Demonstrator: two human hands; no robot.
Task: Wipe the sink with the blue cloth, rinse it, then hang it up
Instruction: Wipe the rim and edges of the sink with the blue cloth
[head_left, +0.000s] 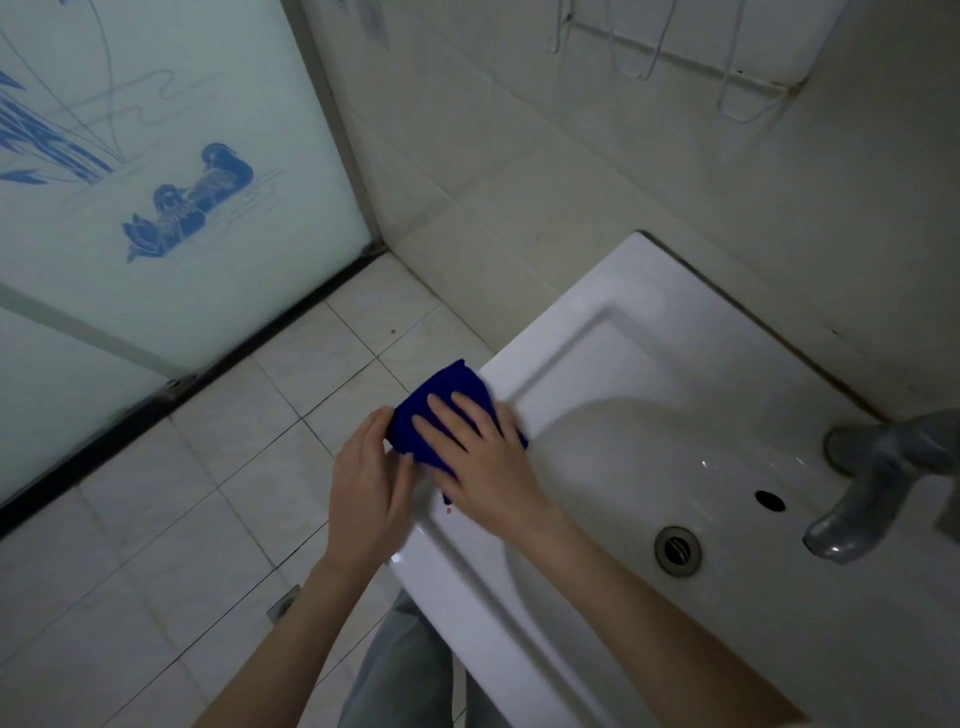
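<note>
Your right hand (483, 462) lay flat on the blue cloth (452, 382), fingers straight and spread, pressing it onto the left rim of the sink (571, 322). The cloth overhung the rim's outer edge, and its long axis appeared to run along the rim. Your left hand (369, 478) touched the overhanging edge; whether its fingers pinched the cloth could not be determined. The basin lay to the cloth's right, so the right hand was nearer for a stroke toward the drain (677, 551).
</note>
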